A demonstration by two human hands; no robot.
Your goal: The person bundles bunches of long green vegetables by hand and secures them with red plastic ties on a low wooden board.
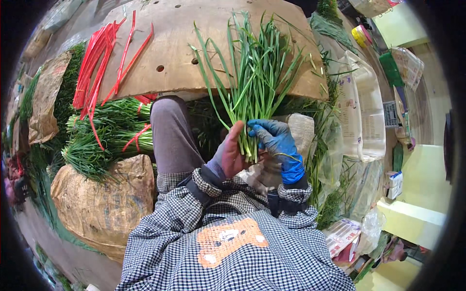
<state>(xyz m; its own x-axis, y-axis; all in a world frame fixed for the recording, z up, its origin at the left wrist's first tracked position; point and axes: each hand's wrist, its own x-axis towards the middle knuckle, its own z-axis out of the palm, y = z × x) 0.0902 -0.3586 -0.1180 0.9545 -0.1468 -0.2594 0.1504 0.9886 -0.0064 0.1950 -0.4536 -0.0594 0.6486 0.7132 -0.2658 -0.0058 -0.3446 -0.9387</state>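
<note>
My left hand, in a worn pinkish glove, is closed round the lower stems of a loose bunch of green chives. The leaves fan out away from me over a wooden board, and the pale stem ends point toward my lap. My right hand, in a blue glove, has its fingers bent and pinched against the stems from the right side. A thin yellowish leaf lies across that glove. The left thumb stands up along the stems, while its other fingers are partly hidden behind the bunch.
Red strips lie on the board's left end. Beside my left knee are chive bundles with red ties, above a brown sack. A white plastic crate stands to the right, with loose greens and clear plastic nearer me.
</note>
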